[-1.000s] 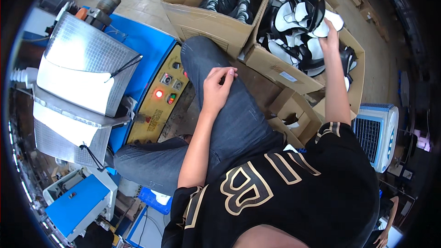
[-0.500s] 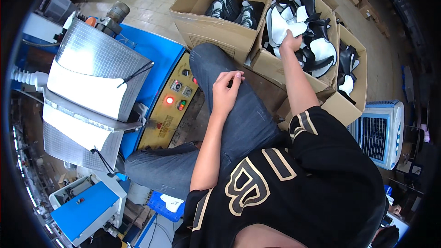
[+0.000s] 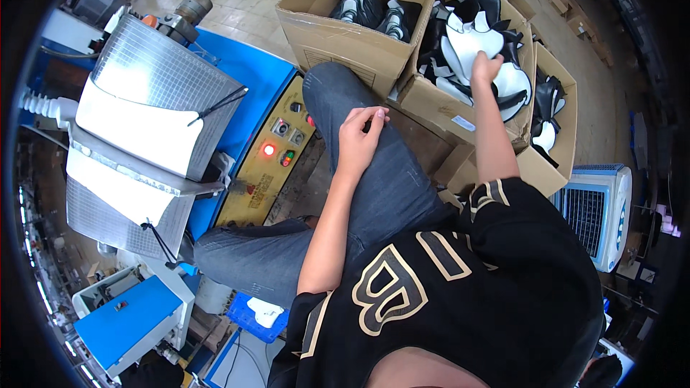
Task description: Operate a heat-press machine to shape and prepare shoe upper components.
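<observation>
My right hand (image 3: 486, 68) reaches into the middle cardboard box (image 3: 440, 109), its fingers closed on the edge of a white-backed shoe upper (image 3: 471, 44). The piece lies tilted over a loose heap of similar black and white uppers (image 3: 512, 80). My left hand (image 3: 361, 136) rests on my thigh with its fingers curled in and the thumb near the fingertips. Nothing shows in it.
A taller box (image 3: 352, 54) holds neatly stacked uppers on the left, and another box (image 3: 564, 126) stands right. Beside my knee is a blue machine with a yellow control panel (image 3: 262, 151) and white sheets (image 3: 136, 126) on gridded plates. An air cooler (image 3: 593, 215) stands at right.
My right hand has moved slightly right with the white-backed upper, which now lies further right over the heap. My left hand stays on my thigh. The whole view has shifted a little.
</observation>
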Tool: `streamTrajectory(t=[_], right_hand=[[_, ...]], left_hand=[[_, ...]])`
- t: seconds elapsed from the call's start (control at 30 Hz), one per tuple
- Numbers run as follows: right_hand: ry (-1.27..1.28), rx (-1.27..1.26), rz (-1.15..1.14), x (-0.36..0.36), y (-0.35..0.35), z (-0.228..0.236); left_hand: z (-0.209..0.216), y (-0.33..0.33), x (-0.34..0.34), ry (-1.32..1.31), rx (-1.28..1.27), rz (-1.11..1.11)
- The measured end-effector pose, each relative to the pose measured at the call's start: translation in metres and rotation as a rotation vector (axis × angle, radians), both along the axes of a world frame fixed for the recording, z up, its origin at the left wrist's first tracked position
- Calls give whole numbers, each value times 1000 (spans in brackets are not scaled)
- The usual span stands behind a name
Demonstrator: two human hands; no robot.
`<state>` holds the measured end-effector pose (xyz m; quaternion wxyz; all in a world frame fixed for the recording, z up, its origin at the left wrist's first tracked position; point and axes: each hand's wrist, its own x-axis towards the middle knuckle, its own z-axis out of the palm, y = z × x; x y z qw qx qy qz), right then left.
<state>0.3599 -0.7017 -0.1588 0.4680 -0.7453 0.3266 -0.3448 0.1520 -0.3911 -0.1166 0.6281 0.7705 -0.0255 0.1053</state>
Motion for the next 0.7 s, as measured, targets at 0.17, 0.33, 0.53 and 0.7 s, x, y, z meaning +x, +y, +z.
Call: streamTrajectory(t=[0.17, 0.33, 0.53, 0.7], right_hand=[[242, -430, 212, -56, -57, 32], [418, -200, 529, -86, -97, 52], [221, -314, 570, -96, -90, 35], [39, -501, 299, -98, -53, 46]], left_hand=[[-1, -4, 0, -1, -60, 20], [-3, -7, 2, 61, -148, -7], [-3, -6, 2, 184, -261, -18], [8, -6, 1, 171, -407, -70]])
